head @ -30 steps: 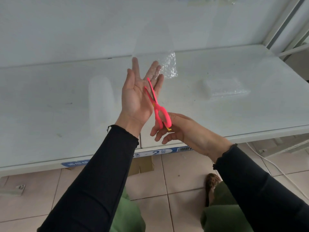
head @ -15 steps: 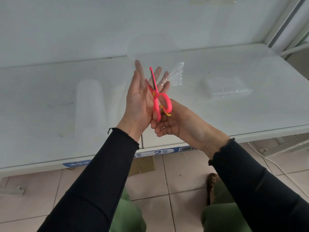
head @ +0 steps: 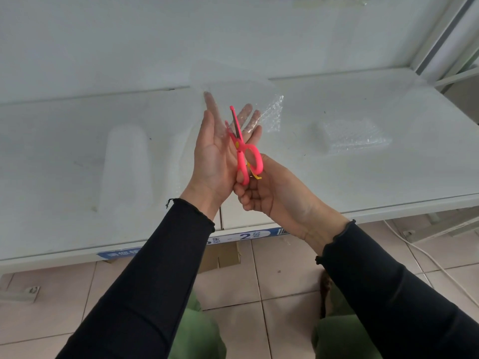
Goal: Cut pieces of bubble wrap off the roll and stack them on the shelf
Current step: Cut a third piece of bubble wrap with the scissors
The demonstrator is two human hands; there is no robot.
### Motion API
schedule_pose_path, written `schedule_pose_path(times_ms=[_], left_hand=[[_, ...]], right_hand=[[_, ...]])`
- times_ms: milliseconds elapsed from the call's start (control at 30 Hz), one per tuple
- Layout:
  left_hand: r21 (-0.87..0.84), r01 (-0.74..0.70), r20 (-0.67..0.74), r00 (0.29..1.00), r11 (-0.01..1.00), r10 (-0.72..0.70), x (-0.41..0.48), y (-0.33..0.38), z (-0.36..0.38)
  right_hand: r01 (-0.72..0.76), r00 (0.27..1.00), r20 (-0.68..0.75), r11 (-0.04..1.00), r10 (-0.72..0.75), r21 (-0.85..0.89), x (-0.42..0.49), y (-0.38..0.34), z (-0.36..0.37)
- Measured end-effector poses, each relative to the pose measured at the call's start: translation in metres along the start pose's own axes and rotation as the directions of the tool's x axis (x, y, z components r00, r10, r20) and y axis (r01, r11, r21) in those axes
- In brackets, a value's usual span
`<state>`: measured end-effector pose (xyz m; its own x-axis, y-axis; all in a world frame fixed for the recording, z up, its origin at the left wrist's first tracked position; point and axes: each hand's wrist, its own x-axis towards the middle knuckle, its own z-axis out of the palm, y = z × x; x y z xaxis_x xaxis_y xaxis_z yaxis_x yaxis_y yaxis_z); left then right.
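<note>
I see 1 pair of pink scissors (head: 242,143), 1 sheet of bubble wrap (head: 269,115) and 1 stack of cut pieces (head: 350,137) on the white shelf (head: 363,177). My right hand (head: 274,195) grips the scissor handles closed; my left hand (head: 215,156), fingers extended, holds the sheet up. Since 1 second ago the scissors rose closer against my left palm. Pale floor tiles (head: 285,268) lie below.
</note>
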<state>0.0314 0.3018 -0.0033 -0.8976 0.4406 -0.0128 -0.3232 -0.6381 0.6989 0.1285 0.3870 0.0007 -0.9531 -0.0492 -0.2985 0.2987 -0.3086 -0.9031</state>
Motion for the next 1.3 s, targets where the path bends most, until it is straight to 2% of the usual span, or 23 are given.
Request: schedule_pose_path(times_ms=[733, 1300], left_hand=[[0.034, 0.011, 0.077, 0.997, 0.999, -0.013, 0.0043, -0.0034, -0.0071], [0.080, 0.030, 0.074, 0.997, 0.996, -0.036, 0.0001, -0.0030, -0.0036]], right_hand=[[0.038, 0.998, -0.048, 0.999, -0.037, 0.021, -0.0016, 0.0033, 0.0037], [0.084, 0.990, -0.116, 0.995, -0.077, 0.060, -0.0022, 0.0046, 0.0074]])
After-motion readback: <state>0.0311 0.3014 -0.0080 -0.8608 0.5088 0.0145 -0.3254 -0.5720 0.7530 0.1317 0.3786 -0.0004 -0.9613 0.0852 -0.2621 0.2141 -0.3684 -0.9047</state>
